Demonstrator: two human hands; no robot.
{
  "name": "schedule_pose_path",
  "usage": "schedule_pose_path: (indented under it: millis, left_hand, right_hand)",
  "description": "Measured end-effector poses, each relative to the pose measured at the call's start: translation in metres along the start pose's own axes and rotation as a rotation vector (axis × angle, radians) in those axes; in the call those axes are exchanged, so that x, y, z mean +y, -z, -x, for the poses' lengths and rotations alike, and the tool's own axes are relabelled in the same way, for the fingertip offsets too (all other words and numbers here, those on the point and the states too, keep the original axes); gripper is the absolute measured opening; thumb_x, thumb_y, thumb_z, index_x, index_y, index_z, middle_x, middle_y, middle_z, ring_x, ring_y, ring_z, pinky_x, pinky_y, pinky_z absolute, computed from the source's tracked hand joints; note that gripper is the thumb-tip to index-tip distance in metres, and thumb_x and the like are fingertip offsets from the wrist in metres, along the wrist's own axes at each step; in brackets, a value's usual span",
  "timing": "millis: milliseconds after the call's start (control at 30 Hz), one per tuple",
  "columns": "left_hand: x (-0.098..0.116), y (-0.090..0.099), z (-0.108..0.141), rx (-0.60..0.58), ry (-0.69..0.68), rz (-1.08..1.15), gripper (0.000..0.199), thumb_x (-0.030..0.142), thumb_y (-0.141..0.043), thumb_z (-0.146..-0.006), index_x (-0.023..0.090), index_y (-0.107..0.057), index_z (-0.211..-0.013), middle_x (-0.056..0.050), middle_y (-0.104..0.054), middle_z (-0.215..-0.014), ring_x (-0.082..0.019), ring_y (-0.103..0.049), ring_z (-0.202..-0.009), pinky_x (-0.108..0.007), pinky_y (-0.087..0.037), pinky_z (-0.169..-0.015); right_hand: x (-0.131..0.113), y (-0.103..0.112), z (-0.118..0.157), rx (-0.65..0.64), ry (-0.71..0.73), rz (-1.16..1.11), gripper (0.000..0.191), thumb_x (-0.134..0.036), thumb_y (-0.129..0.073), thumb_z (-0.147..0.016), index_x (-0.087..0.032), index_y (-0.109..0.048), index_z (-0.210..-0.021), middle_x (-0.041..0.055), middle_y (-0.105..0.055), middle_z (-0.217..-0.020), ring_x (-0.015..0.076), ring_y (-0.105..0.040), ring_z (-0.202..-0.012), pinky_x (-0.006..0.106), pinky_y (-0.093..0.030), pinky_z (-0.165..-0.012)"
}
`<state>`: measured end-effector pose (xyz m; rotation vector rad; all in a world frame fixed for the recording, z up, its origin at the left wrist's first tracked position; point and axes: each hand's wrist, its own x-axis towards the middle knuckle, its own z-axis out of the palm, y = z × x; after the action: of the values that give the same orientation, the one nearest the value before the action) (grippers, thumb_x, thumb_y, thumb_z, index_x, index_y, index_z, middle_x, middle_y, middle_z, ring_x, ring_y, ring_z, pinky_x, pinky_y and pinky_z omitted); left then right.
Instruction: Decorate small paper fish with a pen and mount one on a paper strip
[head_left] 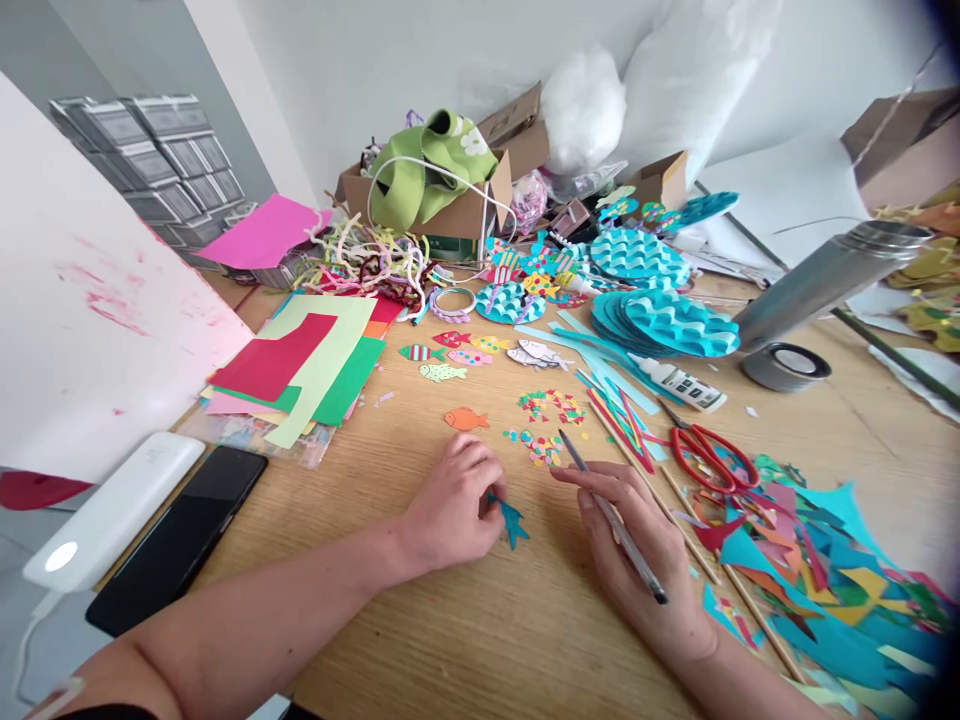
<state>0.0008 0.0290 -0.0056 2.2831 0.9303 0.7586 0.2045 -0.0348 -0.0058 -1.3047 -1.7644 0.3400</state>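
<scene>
The person's left hand (459,500) is bent over a blue paper fish (513,526) and holds it at the table (420,640); the fish shows its tail at the right side of this hand, pointing toward the right hand (637,545), while its front part is hidden under the fingers; the right hand grasps a pen (627,545), whose tip points up and away from the palm, apart from the fish.

Just beyond the left hand's knuckles lies an orange paper fish (463,419); farther beyond it are a pale green dotted fish (442,373) and a striped fish (421,353); in front of the right hand's fingertips lie small paper dots (545,450), and behind these, a group of tiny paper triangles (551,404).

To the right of the right hand are red-handled scissors (709,488) and a heap of paper scraps (810,560); beyond the same hand a glue bottle (686,388) lies on its side; well to the left of the left hand there is a black phone (180,540), beside a white device (112,510).
</scene>
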Motion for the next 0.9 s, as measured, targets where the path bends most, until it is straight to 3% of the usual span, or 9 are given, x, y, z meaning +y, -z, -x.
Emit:
schedule_pose_path:
  millis: [133, 200, 300, 667, 900]
  left_hand:
    - [0.001, 0.0, -0.002, 0.029, 0.174, 0.271, 0.012, 0.007, -0.055, -0.073, 0.018, -0.055, -0.077, -0.002, -0.057, -0.076, -0.017, -0.055, -0.079, -0.03, -0.047, -0.074]
    - [0.002, 0.0, -0.002, 0.032, 0.274, 0.452, 0.009, 0.012, -0.057, -0.076, 0.017, -0.056, -0.083, -0.002, -0.06, -0.081, -0.015, -0.058, -0.077, -0.027, -0.048, -0.072]
    - [0.003, 0.0, -0.002, 0.042, 0.322, 0.601, 0.013, 0.017, -0.059, -0.078, 0.017, -0.057, -0.091, -0.002, -0.062, -0.086, -0.015, -0.061, -0.082, -0.026, -0.049, -0.076]
    - [0.005, -0.002, -0.001, 0.021, 0.307, 0.587, 0.014, 0.016, -0.058, -0.078, 0.016, -0.059, -0.092, -0.002, -0.061, -0.083, -0.014, -0.059, -0.08, -0.026, -0.048, -0.075]
    - [0.003, -0.001, -0.001, 0.013, 0.313, 0.598, 0.021, 0.013, -0.055, -0.079, 0.016, -0.058, -0.099, -0.001, -0.059, -0.084, -0.014, -0.058, -0.079, -0.025, -0.047, -0.074]
  right_hand:
    - [-0.004, 0.003, -0.001, -0.043, -0.004, -0.029, 0.026, -0.014, -0.049, -0.095, -0.023, -0.061, -0.115, 0.0087, -0.062, -0.103, 0.0205, -0.062, -0.097, 0.033, -0.05, -0.081]
    - [-0.007, 0.005, -0.002, -0.071, -0.021, -0.052, 0.024, -0.018, -0.05, -0.095, -0.023, -0.061, -0.116, 0.0079, -0.065, -0.103, 0.0201, -0.064, -0.096, 0.031, -0.051, -0.081]
    - [-0.01, 0.005, -0.002, -0.09, -0.043, -0.075, 0.022, -0.022, -0.052, -0.094, -0.023, -0.06, -0.115, 0.007, -0.068, -0.103, 0.0198, -0.066, -0.094, 0.029, -0.053, -0.079]
    - [0.003, -0.01, 0.008, 0.023, -0.15, -0.099, 0.02, -0.025, -0.061, -0.09, -0.024, -0.056, -0.109, 0.0025, -0.067, -0.085, 0.0177, -0.068, -0.077, 0.027, -0.056, -0.066]
    - [0.005, -0.013, 0.01, 0.046, -0.184, -0.135, 0.02, -0.027, -0.06, -0.09, -0.023, -0.057, -0.109, 0.0038, -0.067, -0.087, 0.0188, -0.068, -0.081, 0.027, -0.057, -0.069]
